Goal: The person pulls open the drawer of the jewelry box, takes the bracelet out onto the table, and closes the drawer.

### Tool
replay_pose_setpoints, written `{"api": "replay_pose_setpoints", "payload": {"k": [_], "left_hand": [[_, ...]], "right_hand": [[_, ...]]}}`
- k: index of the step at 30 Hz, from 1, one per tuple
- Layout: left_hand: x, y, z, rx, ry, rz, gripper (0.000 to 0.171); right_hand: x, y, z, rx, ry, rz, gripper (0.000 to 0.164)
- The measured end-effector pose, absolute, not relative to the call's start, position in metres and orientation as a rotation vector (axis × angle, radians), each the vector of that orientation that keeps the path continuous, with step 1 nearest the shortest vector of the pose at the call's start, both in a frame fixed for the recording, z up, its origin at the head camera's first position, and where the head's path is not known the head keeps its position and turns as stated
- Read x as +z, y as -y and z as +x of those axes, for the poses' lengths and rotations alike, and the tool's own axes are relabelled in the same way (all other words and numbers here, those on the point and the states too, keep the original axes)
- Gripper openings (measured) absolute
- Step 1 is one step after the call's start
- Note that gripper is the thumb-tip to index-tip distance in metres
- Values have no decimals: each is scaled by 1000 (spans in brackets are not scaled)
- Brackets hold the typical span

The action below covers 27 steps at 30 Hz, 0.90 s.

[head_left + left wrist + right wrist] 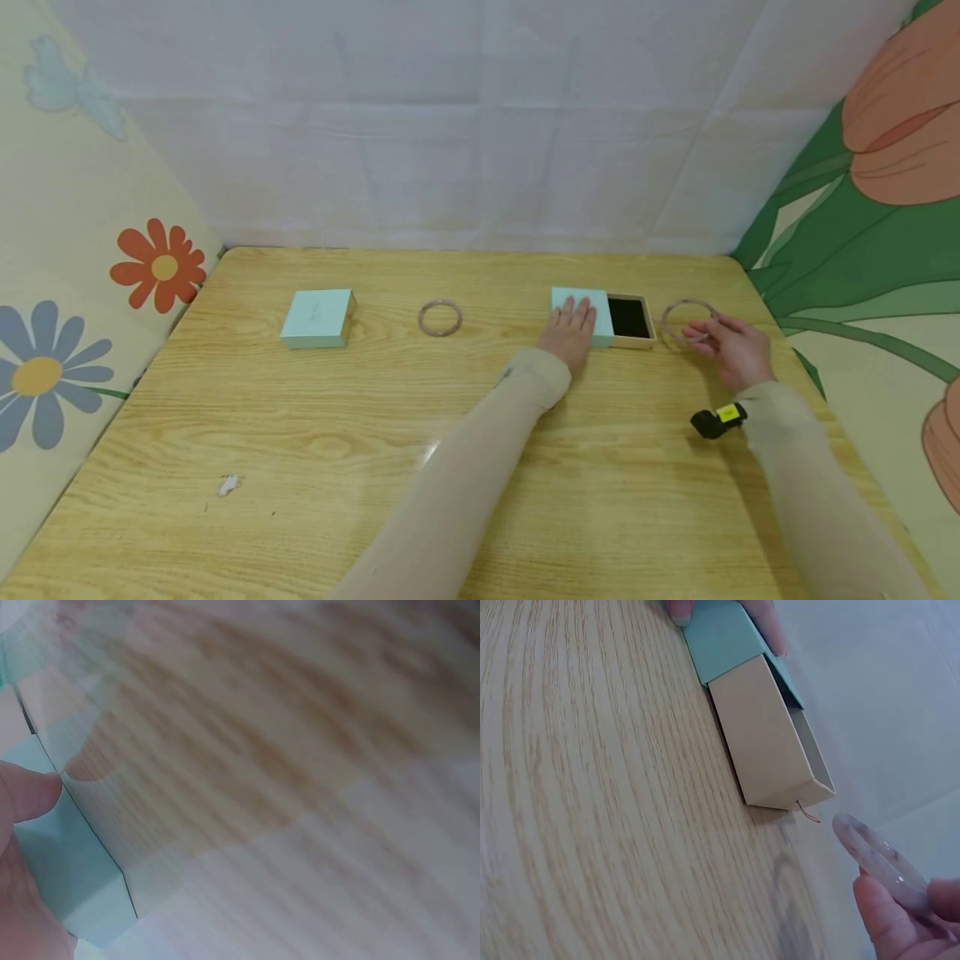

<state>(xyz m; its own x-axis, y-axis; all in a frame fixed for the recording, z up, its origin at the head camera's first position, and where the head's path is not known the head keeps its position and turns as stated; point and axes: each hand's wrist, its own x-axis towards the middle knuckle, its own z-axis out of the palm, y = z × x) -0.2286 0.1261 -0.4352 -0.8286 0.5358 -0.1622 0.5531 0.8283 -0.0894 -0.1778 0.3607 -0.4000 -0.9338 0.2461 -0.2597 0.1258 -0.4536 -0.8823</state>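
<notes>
My left hand (pixel 568 335) lies with straight fingers across the top of a pale turquoise drawer box (pixel 598 300), its thumb (pixel 34 791) against the box's side. The cream drawer (pixel 757 739) is pulled partway out to the right, showing a black lining (pixel 627 317). A thin ribbon tab (pixel 808 813) hangs at the drawer's end. Just right of the drawer, my right hand (pixel 738 348) pinches a pale, translucent bangle (pixel 885 862) between thumb and fingers. The bangle is tilted, its far edge close to the drawer's end.
A second bangle (pixel 420 320) lies flat on the wooden table (pixel 315 433), left of the drawer box. Farther left sits another turquoise box (pixel 317 312), closed. A small white scrap (pixel 228 485) marks the front left. White cloth (pixel 420 167) hangs behind; flower-printed panels (pixel 862 275) flank the table.
</notes>
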Motion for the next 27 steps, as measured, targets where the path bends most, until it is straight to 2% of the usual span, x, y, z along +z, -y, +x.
{"api": "replay_pose_setpoints", "payload": {"k": [13,27], "left_hand": [[-431,-126,-227,-226,-2848,854,54],[-436,-127,-229,-256,-2865,868,54]], "right_hand": [[-406,-368,-180,2568,1589,-611,12],[-412,-377,-185,2535,1609,-709,18]]}}
